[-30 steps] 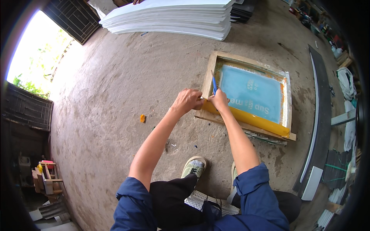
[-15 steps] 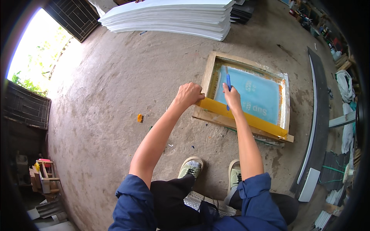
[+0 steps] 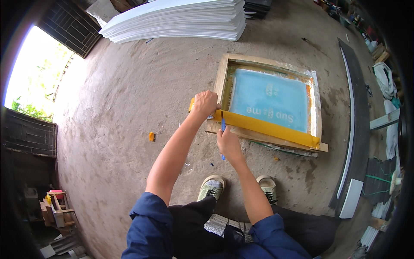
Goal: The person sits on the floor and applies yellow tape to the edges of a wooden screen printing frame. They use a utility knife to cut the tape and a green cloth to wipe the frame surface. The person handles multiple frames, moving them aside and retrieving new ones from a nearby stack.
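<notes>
A wooden screen-printing frame [image 3: 221, 75] with light-blue mesh [image 3: 254, 93] lies in front of me, right of centre. Along its near side stretches a strip of yellow-brown tape [image 3: 271, 129]. My left hand [image 3: 205, 103] is closed on the tape roll [image 3: 192, 104] at the frame's near left corner; the fingers cover most of the roll. Just to the right, my right hand [image 3: 229, 146] grips a blue utility knife [image 3: 223, 124]. Its tip meets the tape beside my left hand; whether it has cut through, I cannot tell.
White sheets [image 3: 181, 21] are stacked at the back. Orange scraps [image 3: 152, 136] lie on the concrete floor. A long dark panel [image 3: 355, 125] runs along the right, with bundled white material [image 3: 384, 80] beyond it. My shoes [image 3: 211, 187] stand near the frame.
My right hand with the utility knife has moved left and nearer, from above the mesh to the tape's left end. The tape roll now shows beside my left hand.
</notes>
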Motion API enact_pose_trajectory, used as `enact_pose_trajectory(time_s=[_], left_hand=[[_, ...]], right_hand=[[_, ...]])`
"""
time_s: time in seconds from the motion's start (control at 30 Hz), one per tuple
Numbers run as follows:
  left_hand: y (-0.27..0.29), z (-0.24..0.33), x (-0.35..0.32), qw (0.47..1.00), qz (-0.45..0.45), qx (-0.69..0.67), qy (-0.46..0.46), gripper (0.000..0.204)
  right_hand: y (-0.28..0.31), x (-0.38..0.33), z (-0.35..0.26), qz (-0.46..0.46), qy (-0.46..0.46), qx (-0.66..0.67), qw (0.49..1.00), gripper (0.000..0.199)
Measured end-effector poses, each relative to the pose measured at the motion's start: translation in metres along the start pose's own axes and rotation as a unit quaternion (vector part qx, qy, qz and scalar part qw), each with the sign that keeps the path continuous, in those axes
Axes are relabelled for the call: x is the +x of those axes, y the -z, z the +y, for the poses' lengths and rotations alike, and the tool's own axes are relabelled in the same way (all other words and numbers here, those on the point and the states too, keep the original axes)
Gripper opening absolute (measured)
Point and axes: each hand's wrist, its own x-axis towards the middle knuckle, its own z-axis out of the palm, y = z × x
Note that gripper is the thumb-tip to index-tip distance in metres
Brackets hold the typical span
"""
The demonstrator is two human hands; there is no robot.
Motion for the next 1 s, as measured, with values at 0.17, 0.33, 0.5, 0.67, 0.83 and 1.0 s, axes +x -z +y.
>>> enact_pose_trajectory(time_s=[0.17,0.33,0.5,0.67,0.83,1.0], left_hand=[[-0.002,0.007,-0.002,0.999,0.008,0.037,0.003,0.036],[-0.001,0.007,-0.003,0.999,-0.001,0.035,0.005,0.037],[-0.002,0.005,-0.006,0.999,0.014,0.036,0.002,0.037],[0.0,0.007,-0.006,1.0,0.003,0.027,0.011,0.036],[-0.003,0.01,-0.005,0.998,0.012,0.053,0.013,0.034],[-0.002,0.012,-0.005,0.998,-0.007,0.053,0.03,0.034]], right_hand=[[-0.021,0.013,-0.005,0.054,0.027,-0.043,0.997,0.032],[-0.033,0.019,-0.004,0.092,0.024,-0.065,0.993,0.03],[-0.036,0.019,-0.006,0.082,0.014,-0.045,0.996,0.03],[-0.041,0.022,-0.004,0.066,-0.001,-0.054,0.996,0.032],[-0.042,0.024,-0.008,0.058,-0.034,-0.062,0.996,0.034],[-0.043,0.02,-0.01,0.059,-0.042,-0.058,0.996,0.032]])
